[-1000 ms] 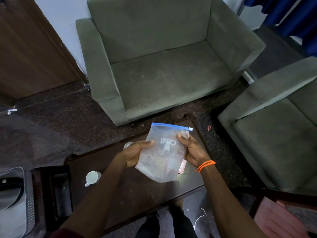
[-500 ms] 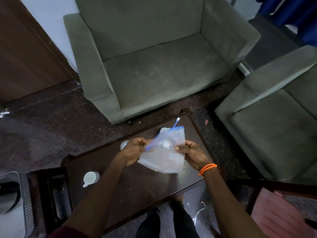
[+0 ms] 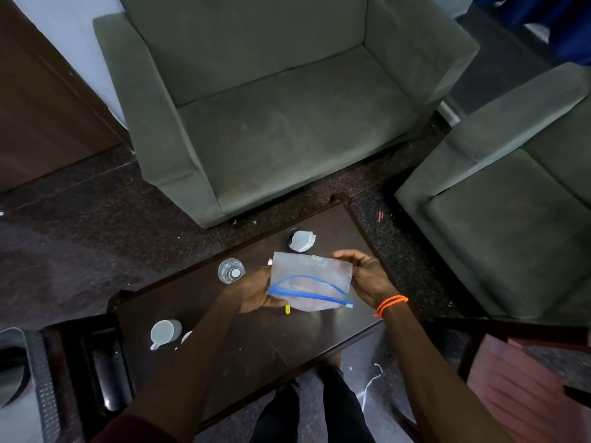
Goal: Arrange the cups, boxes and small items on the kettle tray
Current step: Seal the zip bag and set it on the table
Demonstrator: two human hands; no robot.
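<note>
Zip bag (image 3: 311,282) now tipped flat, blue mouth pulled open toward the person. Left hand (image 3: 256,294) and right hand (image 3: 367,279) each grasp 1 edge. Likely emptying items onto table (image 3: 256,346) next.

Both hands hold a clear zip bag (image 3: 311,282) over a dark wooden table (image 3: 256,346), the left hand (image 3: 256,294) gripping its left edge and the right hand (image 3: 367,279) its right edge, with the blue zip strip pulled open toward the person. On the table lie a white cup (image 3: 165,331) on its side near the left, a glass (image 3: 231,270) just beside the left hand, and a white crumpled packet (image 3: 302,240) beyond the bag. A green armchair (image 3: 281,107) stands behind the table, and an orange band (image 3: 391,303) circles the right wrist.
</note>
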